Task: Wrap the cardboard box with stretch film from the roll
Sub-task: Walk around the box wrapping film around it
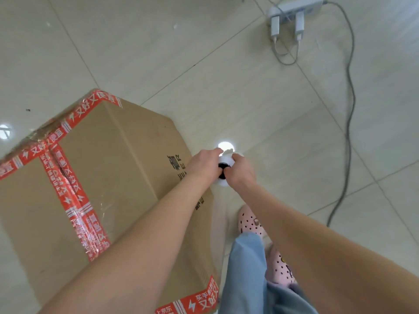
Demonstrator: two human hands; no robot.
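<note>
A large cardboard box point(108, 168) sealed with red printed tape stands on the tiled floor at the left. Clear stretch film shows as shiny wrinkles over the tape on its top. Just past the box's right corner I hold the white stretch film roll point(225, 162), seen end-on with its dark core. My left hand point(205, 165) grips the roll from the left and my right hand point(241, 171) grips it from the right, both with thumbs at the core. Most of the roll is hidden behind my hands.
A white power strip point(292, 7) with two chargers lies at the far right, and a grey cable point(349, 105) runs down the floor's right side. My feet in pink perforated clogs point(251, 223) and blue trousers stand right of the box.
</note>
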